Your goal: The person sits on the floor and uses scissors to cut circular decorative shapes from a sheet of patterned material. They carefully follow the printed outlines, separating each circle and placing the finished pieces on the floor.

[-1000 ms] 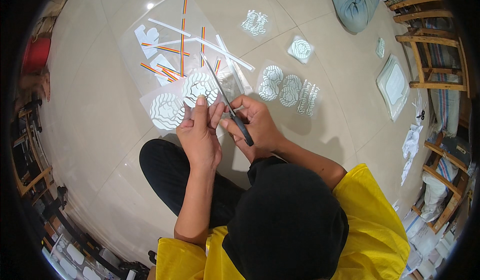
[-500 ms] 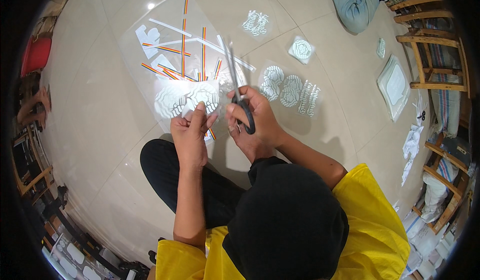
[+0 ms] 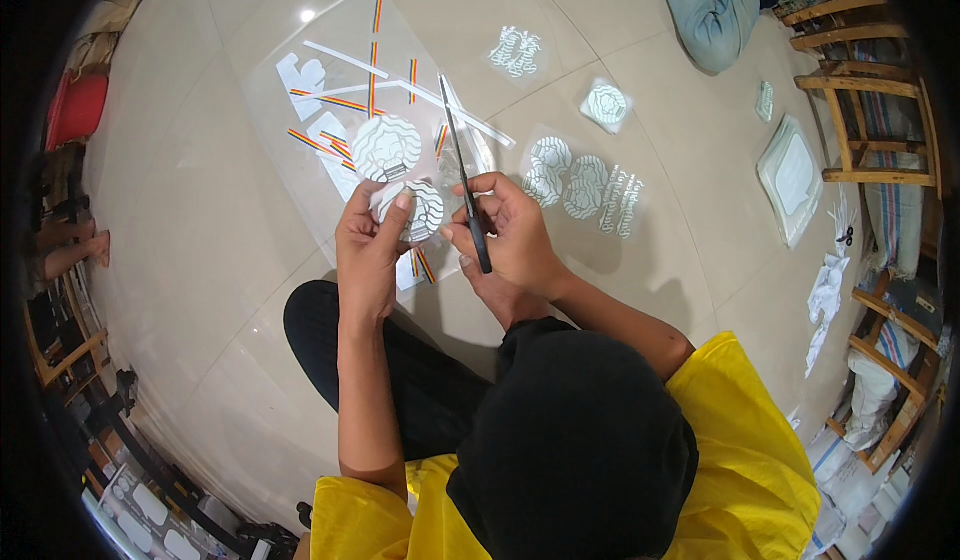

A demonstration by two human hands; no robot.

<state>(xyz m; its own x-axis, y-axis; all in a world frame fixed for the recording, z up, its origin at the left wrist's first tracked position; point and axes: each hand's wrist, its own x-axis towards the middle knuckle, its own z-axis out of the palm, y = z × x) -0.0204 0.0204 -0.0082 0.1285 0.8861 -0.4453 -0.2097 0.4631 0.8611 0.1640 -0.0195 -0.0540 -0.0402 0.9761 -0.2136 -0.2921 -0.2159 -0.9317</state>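
My left hand (image 3: pixel 366 250) pinches a transparent sticker sheet (image 3: pixel 388 147) with two round white designs of dark wavy lines. Its thumb lies on the lower design; the other one sticks out above, up and to the left. Just right of the sheet, my right hand (image 3: pixel 515 238) is closed around black-handled scissors (image 3: pixel 474 210). The long blades point away from me and look nearly together, apart from the sheet. Beneath and beyond the sheet, rainbow-striped strips (image 3: pixel 372 65) and white strips (image 3: pixel 345 58) lie on a large transparent plastic sheet (image 3: pixel 260 90).
More sticker sheets lie on the tiled floor to the right: a large one (image 3: pixel 583 185), a small round-patterned one (image 3: pixel 606 105) and one farther off (image 3: pixel 516 52). A stack of transparent packets (image 3: pixel 790 175) lies near wooden racks (image 3: pixel 870 125). Another person's knee (image 3: pixel 710 30) is at the far right.
The sticker sheet has turned from level to slanted, its left design now higher and farther away. The scissors have rotated, showing their handles edge-on.
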